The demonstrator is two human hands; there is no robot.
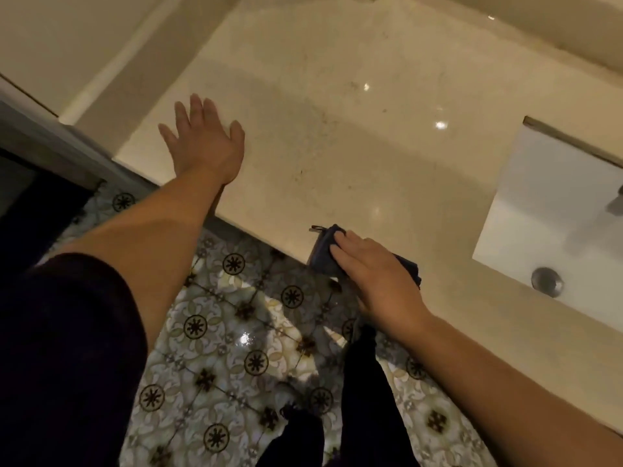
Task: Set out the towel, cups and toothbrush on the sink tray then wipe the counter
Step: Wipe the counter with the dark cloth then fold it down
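Wiping a beige stone tabletop (337,136) above patterned floor tiles (215,332).
Nearest, right hand (377,274) pressing flat on dark cloth (323,254) at front edge; farther left, left hand (205,139) spread flat; white sink (539,203) at right; speckled, glossy surface beyond.

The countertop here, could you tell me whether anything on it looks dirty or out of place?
Yes: faint dark specks dot the counter between the sink and the left hand.

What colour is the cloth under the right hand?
Dark navy blue cloth, pressed under the right hand at the counter edge; head view.
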